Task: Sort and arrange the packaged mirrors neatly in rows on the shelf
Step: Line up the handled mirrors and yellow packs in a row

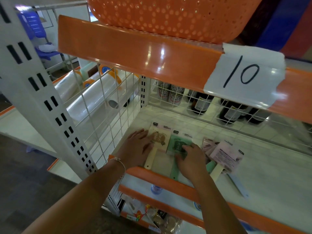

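Left hand (137,147): reaches in over the shelf's orange front lip (152,174), palm down, fingers straight and together, resting flat on the left edge of the cream mirror pack (159,139); grip open, nothing clasped. A thin bracelet (118,160) circles the wrist.
Right hand (190,158): palm down on the green mirror pack (179,146), fingers bent and pressing its face; whether the grip clasps the pack or only presses it, cannot tell.
Mirrors in the row: two, cream at the left and green just beside it, edges touching, handles pointing toward the front lip.
Loose pile (224,152): right of the green pack, pink packs overlapping at odd angles with a cream handle and a green handle sticking out; exact count cannot be told. A pale blue handle (238,184) lies apart, nearer the front.
Shelf (270,174): white; bare space to the right of the pile and behind the row.
Edges: wire grid wall (101,115) close on the left, wire grid at the back (194,102) with dark bottles (200,102) beyond it.
Above: an orange shelf edge with a paper label (243,75) marked 10, and an orange perforated basket (168,16) on top.
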